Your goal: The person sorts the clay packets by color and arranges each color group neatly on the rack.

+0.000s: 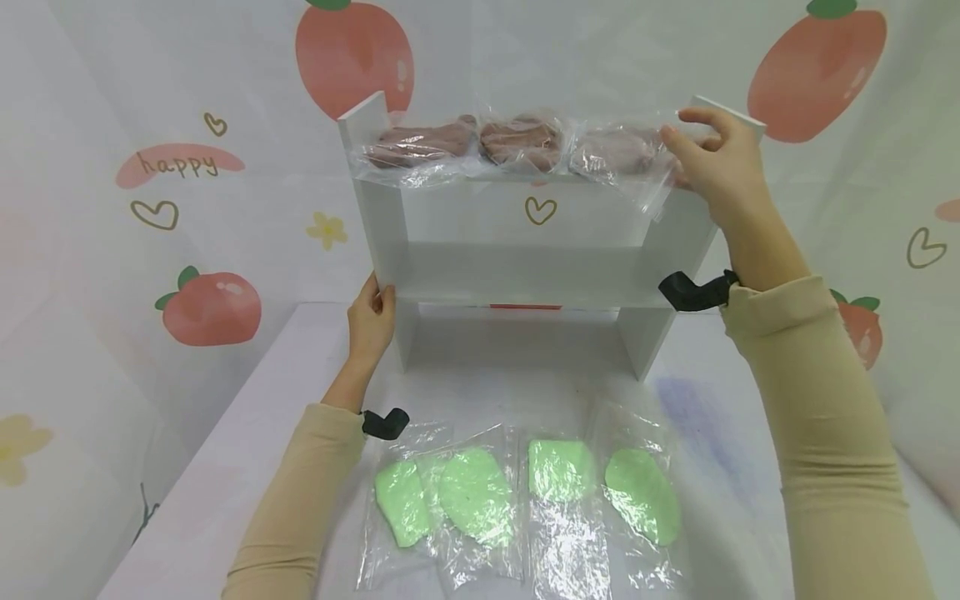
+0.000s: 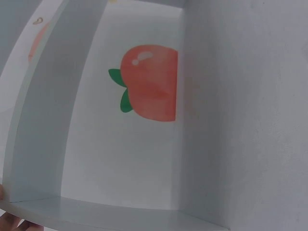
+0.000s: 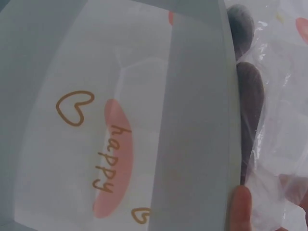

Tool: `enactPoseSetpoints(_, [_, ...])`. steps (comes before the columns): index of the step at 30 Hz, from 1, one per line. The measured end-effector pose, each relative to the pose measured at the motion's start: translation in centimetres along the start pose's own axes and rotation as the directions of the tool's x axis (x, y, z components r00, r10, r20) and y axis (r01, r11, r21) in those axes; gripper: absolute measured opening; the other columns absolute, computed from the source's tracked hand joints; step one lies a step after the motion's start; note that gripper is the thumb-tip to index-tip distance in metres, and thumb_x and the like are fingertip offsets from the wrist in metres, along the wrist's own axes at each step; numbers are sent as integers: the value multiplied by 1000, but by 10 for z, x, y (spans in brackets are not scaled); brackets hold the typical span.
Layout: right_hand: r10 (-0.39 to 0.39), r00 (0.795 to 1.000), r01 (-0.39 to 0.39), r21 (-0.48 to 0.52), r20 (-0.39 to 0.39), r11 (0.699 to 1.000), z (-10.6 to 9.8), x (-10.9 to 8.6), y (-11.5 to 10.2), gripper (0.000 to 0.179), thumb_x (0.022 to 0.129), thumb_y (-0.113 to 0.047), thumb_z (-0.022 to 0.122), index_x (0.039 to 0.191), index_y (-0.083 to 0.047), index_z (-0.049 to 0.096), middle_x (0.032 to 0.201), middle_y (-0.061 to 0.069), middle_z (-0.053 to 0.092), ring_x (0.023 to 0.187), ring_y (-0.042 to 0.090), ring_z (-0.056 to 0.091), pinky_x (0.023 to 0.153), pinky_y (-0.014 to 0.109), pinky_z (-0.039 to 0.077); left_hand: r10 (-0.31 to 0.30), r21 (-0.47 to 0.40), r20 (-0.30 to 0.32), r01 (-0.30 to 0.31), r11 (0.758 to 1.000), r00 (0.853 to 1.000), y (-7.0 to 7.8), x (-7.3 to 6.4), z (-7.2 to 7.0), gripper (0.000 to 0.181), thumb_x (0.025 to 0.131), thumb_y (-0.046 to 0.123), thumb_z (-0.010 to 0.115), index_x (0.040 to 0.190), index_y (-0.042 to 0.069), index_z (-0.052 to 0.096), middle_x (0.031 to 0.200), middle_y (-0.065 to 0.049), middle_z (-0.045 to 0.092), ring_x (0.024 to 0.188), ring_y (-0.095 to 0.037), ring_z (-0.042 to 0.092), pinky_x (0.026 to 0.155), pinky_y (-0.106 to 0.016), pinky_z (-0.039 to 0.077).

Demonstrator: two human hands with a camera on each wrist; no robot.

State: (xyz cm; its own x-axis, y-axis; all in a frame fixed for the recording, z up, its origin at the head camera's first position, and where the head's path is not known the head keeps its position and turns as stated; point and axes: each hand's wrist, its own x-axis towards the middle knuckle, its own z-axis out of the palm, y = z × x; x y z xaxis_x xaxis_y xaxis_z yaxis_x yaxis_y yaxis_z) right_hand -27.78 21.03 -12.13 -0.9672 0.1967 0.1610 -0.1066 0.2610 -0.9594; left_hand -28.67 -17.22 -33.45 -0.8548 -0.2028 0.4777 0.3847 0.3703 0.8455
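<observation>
A white shelf unit (image 1: 525, 275) stands on the table, with clear plastic bags along its top board. The left bag (image 1: 423, 146) and middle bag (image 1: 522, 143) hold brown lumps; a paler, pinkish-brown lump is inside the right bag (image 1: 615, 154). My right hand (image 1: 723, 162) is at this bag's right end, its bent fingers and thumb holding the plastic near the shelf's right side panel. Lower down, my left hand (image 1: 372, 321) grips the front edge of the left side panel (image 1: 382, 225). In the left wrist view only a few fingertips (image 2: 19, 224) show.
Several clear bags with flat green pieces, such as one green piece (image 1: 476, 496), lie on the table (image 1: 225, 467) in front of the shelf. Behind hangs a patterned cloth (image 1: 600, 50) with red fruit. The unit's middle board (image 1: 525, 271) spans between the side panels.
</observation>
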Motion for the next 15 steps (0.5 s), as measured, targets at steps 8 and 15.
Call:
enactPoseSetpoints(8, [-49,999,45,229,13,972,-6,-11,7,55,84,-24,68,135,-19,47,106,-4,57,88,8,58,58,14,56,-12,-9,3,12,1000,1000,0,0,0,42,97,10,44,139,5,43,135,-24,50,120,-41,52,100,-44,48])
enactPoseSetpoints(15, [-109,994,111,362,-28,926,-11,-21,18,42,84,-11,67,124,-10,54,85,-3,65,68,10,62,59,17,58,-11,1,5,11,1000,1000,0,0,0,42,98,10,44,139,5,42,136,-24,50,120,-40,52,101,-44,48])
